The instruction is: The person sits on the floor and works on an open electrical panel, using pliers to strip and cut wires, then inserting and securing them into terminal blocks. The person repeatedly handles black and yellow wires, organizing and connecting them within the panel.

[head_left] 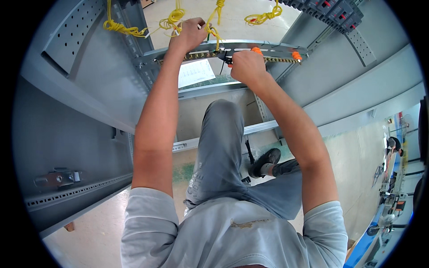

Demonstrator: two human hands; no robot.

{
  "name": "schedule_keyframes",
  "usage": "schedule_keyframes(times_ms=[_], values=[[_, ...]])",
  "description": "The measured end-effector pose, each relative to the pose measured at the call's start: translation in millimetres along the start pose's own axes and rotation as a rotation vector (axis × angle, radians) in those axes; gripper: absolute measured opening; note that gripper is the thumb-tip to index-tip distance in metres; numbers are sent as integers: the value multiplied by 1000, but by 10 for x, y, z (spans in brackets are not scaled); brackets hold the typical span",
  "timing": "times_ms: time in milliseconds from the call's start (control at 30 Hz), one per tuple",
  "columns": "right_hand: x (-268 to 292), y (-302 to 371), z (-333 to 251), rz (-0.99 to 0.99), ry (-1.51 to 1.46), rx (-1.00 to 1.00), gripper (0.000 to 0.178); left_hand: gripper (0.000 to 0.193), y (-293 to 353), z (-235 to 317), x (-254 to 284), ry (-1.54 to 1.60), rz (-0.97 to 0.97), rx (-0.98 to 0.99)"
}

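Observation:
My left hand point(191, 35) is raised at the far side of a cabinet frame, its fingers closed round a thin yellow wire point(213, 32) that hangs down to the busbar. My right hand point(248, 67) is closed on a pair of pliers point(225, 57) with dark jaws and a bit of orange grip showing; most of the tool is hidden in the fist. Its jaws are at the brass-coloured busbar point(201, 56), close to the yellow wire's lower end. A row of screws runs along this bar, and orange insulators point(296, 56) stand at its right part.
Coiled yellow wire bundles point(263, 17) hang from above. Dark circuit breakers point(333, 13) sit at the upper right. Grey cabinet walls point(98, 76) rise on both sides. A white printed sheet point(195, 73) lies below the busbar. My knee point(222, 111) is close to the lower rail point(259, 127).

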State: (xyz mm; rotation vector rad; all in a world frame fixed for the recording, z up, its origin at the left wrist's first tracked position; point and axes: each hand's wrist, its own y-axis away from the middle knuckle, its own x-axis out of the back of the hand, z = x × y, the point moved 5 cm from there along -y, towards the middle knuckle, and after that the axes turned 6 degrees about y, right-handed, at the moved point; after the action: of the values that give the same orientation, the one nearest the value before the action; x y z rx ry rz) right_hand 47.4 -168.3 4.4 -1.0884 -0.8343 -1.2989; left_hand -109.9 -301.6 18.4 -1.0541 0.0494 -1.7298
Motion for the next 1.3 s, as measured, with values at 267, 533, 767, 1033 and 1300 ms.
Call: schedule_keyframes(times_ms=[267, 533, 767, 1033, 1300], values=[[-137, -35, 14, -16, -48, -60, 17, 50, 35, 14, 33, -24, -14, 28], [-231, -111, -55, -180, -67, -153, 25, 49, 30, 6, 28, -79, 17, 27], [-118, -82, -100, -129, -49, -99, 25, 47, 11, -40, -16, -62, 44, 51], [-1120, 646, -180, -404, -247, -22, 24, 44, -25, -73, -15, -114, 37, -39], [-3380, 3393, 293, -353, -633, -632, 28, 41, 120, 296, 106, -141, 32, 45]])
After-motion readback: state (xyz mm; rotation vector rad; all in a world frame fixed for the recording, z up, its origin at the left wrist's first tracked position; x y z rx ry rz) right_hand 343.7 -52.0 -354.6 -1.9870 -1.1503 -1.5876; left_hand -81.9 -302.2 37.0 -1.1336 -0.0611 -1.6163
